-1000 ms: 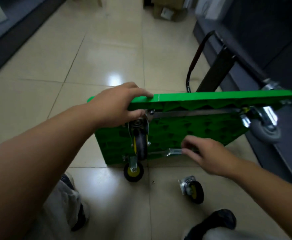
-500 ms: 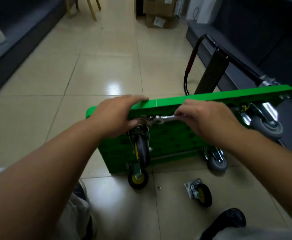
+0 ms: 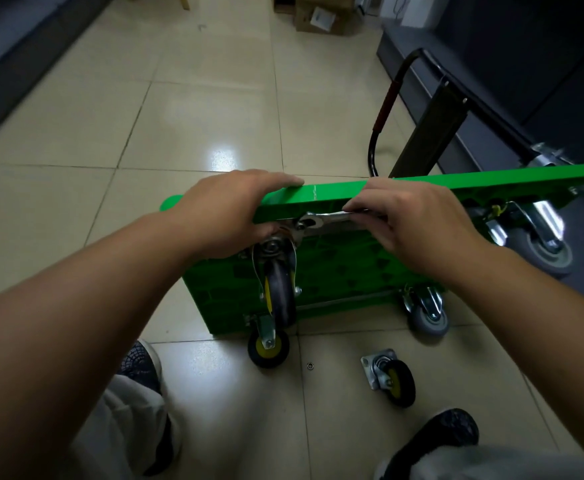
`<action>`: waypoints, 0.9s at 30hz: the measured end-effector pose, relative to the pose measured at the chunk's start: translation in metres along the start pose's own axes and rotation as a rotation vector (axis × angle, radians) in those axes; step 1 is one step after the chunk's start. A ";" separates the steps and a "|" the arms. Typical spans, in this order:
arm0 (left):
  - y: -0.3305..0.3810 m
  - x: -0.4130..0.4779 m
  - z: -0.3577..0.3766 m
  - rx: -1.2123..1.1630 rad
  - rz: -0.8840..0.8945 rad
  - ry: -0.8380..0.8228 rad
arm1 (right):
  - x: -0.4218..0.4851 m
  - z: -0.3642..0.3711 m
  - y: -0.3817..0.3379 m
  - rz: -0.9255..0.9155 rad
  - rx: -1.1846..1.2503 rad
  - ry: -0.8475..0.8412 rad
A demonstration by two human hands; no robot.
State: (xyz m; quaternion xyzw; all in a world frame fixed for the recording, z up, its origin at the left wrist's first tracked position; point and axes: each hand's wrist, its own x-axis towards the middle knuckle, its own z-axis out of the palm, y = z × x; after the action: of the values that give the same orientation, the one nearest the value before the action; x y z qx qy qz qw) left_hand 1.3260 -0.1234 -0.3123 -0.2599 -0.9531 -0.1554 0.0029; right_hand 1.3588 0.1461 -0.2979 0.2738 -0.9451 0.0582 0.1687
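The right hand (image 3: pixel 418 226) is pinching the shaft of a slim silver steel wrench (image 3: pixel 332 216), fingers curled over it. The wrench is lying left-to-right along the near face of the green plastic trolley deck (image 3: pixel 457 184), which is standing on edge on the tiled floor (image 3: pixel 179 116). Its head is pointing left, away from that hand, at the mount of a black-and-yellow swivel caster (image 3: pixel 278 291). The left hand (image 3: pixel 228 216) is gripping the deck's top edge, nearer that head. The bolt itself is hiding behind wrench and thumb.

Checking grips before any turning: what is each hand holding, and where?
Right hand pinches the wrench by its handle; left hand grips the green cart deck by its top edge.
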 end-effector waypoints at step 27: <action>0.003 0.000 0.004 0.004 0.004 0.052 | -0.046 0.121 -0.063 0.824 1.001 0.270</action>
State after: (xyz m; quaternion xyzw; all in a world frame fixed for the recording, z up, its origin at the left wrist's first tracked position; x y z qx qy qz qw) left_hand 1.3276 -0.1196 -0.3154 -0.2575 -0.9525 -0.1604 0.0284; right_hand 1.3949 0.0911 -0.4264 -0.0743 -0.8019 0.5840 0.1018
